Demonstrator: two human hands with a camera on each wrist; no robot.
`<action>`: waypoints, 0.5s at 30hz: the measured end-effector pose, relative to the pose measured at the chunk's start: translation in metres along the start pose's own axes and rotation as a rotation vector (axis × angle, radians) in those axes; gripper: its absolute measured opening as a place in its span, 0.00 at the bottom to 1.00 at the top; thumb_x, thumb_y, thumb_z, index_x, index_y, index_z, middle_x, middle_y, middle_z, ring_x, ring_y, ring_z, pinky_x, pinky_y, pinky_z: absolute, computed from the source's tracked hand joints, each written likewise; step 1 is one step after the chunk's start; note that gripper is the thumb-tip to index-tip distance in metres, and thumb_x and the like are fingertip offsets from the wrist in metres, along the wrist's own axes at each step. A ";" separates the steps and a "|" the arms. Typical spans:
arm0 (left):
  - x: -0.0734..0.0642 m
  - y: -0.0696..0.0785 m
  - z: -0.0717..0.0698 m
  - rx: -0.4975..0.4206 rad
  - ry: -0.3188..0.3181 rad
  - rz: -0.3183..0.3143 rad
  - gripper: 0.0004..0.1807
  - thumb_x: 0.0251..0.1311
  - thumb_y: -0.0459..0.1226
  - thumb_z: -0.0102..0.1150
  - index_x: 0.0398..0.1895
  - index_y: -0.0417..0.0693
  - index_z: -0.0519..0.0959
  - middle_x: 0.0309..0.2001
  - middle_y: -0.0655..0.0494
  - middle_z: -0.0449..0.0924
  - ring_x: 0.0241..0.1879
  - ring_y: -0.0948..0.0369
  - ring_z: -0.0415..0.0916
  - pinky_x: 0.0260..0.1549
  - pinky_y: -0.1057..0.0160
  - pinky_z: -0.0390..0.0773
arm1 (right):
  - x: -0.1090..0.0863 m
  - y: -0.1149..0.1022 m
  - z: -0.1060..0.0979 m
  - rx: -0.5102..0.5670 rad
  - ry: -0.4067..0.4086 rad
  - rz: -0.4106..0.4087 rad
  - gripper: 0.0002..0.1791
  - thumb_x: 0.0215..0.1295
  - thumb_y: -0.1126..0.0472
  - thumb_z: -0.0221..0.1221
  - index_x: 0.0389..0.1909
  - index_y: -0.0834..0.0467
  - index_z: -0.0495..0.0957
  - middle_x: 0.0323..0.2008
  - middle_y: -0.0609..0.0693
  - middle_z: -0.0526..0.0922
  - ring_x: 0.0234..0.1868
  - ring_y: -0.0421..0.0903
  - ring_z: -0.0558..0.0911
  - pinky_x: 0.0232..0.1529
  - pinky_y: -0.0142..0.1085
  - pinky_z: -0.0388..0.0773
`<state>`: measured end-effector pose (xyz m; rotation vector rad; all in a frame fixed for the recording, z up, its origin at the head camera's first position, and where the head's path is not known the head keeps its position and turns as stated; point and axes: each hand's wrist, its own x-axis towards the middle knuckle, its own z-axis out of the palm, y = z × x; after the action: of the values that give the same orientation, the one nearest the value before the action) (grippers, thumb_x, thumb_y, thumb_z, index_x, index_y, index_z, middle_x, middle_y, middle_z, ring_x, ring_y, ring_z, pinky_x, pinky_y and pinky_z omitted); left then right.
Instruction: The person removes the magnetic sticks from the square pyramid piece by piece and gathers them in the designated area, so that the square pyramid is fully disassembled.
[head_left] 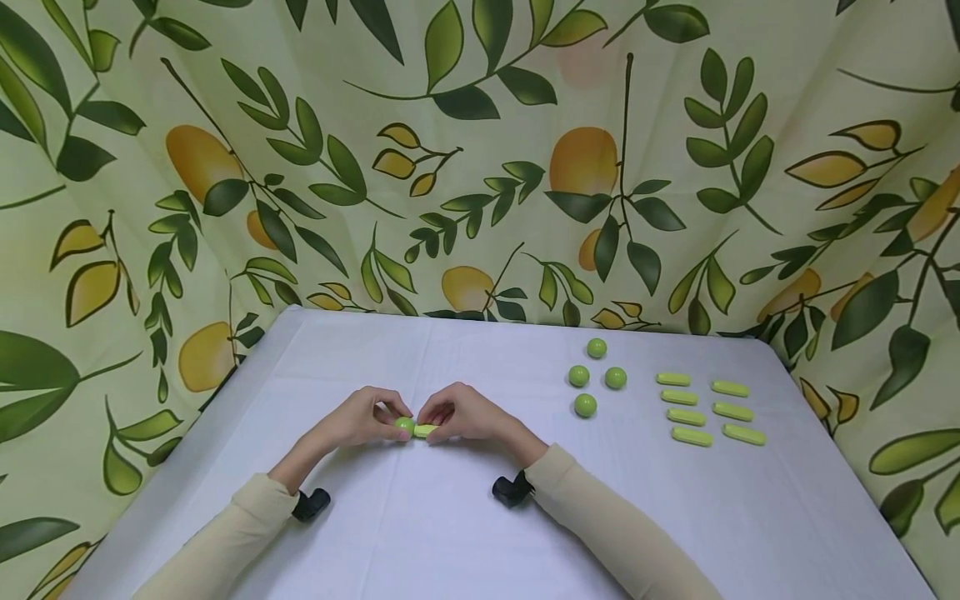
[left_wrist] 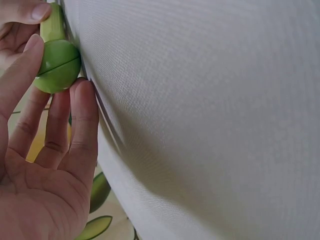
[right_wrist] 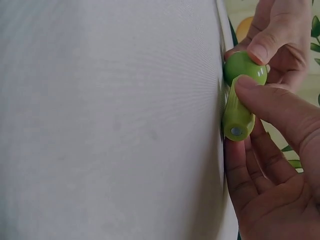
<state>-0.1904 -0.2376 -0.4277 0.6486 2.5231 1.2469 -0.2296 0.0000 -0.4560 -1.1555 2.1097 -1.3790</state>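
Over the middle of the table, my left hand [head_left: 360, 418] pinches a shiny green ball [head_left: 404, 425] between thumb and fingertips. The left wrist view shows a thin dark seam around this ball [left_wrist: 57, 65]. My right hand [head_left: 468, 414] pinches a short yellow-green stick [head_left: 423, 431] by its sides, thumb on top. One end of the stick [right_wrist: 233, 117] faces the right wrist camera and has a round grey metallic spot in it. Its other end meets the ball, the two lined up close over the white cloth. Parts of both pieces are hidden behind fingers.
Several loose green balls [head_left: 585, 406] lie right of the hands on the white-covered table [head_left: 450, 533]. Farther right, several yellow-green sticks [head_left: 686, 417] lie in two columns. A leaf-patterned curtain [head_left: 480, 167] rises behind the table and along both sides.
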 end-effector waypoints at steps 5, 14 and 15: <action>0.001 -0.001 0.000 0.004 -0.003 0.001 0.11 0.52 0.30 0.78 0.38 0.40 0.85 0.36 0.52 0.83 0.34 0.57 0.82 0.36 0.64 0.81 | 0.001 -0.001 0.001 0.000 -0.001 0.010 0.12 0.55 0.75 0.73 0.40 0.63 0.87 0.32 0.45 0.85 0.32 0.37 0.81 0.38 0.31 0.80; 0.002 -0.001 -0.001 0.016 -0.016 0.001 0.11 0.52 0.31 0.78 0.37 0.41 0.85 0.36 0.54 0.83 0.34 0.58 0.82 0.37 0.64 0.81 | 0.001 0.000 0.000 0.003 -0.018 0.012 0.12 0.56 0.75 0.72 0.40 0.63 0.87 0.31 0.45 0.85 0.32 0.38 0.81 0.37 0.31 0.80; 0.002 -0.001 -0.001 0.018 -0.018 0.002 0.11 0.52 0.31 0.78 0.37 0.41 0.85 0.36 0.54 0.83 0.34 0.58 0.82 0.37 0.64 0.81 | 0.001 0.000 -0.001 -0.001 -0.025 0.006 0.12 0.56 0.75 0.72 0.40 0.63 0.87 0.31 0.45 0.85 0.32 0.38 0.81 0.37 0.31 0.80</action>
<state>-0.1926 -0.2377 -0.4280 0.6634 2.5224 1.2158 -0.2310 -0.0004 -0.4555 -1.1597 2.0948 -1.3537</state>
